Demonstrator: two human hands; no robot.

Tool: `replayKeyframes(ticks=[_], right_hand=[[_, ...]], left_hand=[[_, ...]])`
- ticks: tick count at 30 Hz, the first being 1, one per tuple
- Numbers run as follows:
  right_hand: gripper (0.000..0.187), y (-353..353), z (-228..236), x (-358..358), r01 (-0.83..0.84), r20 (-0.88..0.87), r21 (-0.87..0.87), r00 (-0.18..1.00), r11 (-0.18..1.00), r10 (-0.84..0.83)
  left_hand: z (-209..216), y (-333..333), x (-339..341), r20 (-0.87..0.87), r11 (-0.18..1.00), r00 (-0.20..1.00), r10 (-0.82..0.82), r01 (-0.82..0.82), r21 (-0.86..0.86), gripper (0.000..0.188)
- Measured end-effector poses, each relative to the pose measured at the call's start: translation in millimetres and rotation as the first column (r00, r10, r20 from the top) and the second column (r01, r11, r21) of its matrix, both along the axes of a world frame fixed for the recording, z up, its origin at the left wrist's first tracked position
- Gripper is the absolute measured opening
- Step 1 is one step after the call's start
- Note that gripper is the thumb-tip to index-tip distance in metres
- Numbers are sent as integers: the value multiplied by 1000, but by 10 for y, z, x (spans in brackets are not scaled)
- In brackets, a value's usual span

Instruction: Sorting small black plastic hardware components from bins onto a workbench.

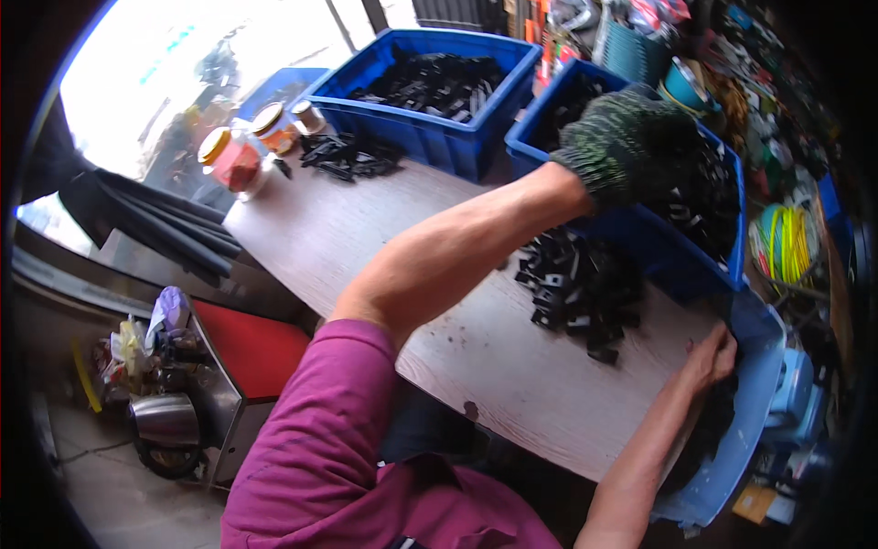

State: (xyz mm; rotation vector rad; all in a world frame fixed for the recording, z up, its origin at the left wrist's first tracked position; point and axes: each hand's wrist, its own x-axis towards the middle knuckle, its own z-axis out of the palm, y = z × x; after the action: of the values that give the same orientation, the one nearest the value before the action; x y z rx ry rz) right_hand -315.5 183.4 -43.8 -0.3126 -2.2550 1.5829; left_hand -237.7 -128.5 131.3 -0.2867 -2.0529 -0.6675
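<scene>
My left hand (631,142), in a dark green-grey knitted glove, reaches across to the right over a blue bin (631,220) of small black parts (700,197). Its fingers blend into the dark parts, so their pose is hidden. On the table below that bin lies a loose pile of black plastic parts (581,284). My bare right hand (713,357) is at the table's right edge, beside a light-blue tub (745,439). Its fingers are curled in; what they hold, if anything, I cannot make out.
Another blue bin (430,137) of black parts stands at the back of the wooden table (494,366). Near it are a smaller black pile (347,157) and jars with orange lids (229,160). A red-topped cabinet (251,343) and a metal kettle (165,421) are at left.
</scene>
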Motion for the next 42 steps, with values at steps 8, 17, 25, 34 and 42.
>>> replayKeyframes(ticks=[8,17,25,34,42], right_hand=[[41,-282,314,203,30,16,-21,999,999,-29],[33,-298,357,253,4,-12,-113,1000,994,-5],[32,-328,382,259,-19,11,-121,1000,992,20],[32,-319,389,282,-19,33,-139,999,990,24],[29,-353,437,343,-26,67,-128,997,991,35]], left_hand=[[-464,339,732,3,975,1000,17,-16,-221,40],[-867,461,853,268,919,941,205,-91,-384,40],[-774,233,874,204,975,976,74,-27,-222,31],[-467,295,1002,165,982,985,43,-11,-190,32],[-101,130,232,227,892,932,281,-166,-421,45]])
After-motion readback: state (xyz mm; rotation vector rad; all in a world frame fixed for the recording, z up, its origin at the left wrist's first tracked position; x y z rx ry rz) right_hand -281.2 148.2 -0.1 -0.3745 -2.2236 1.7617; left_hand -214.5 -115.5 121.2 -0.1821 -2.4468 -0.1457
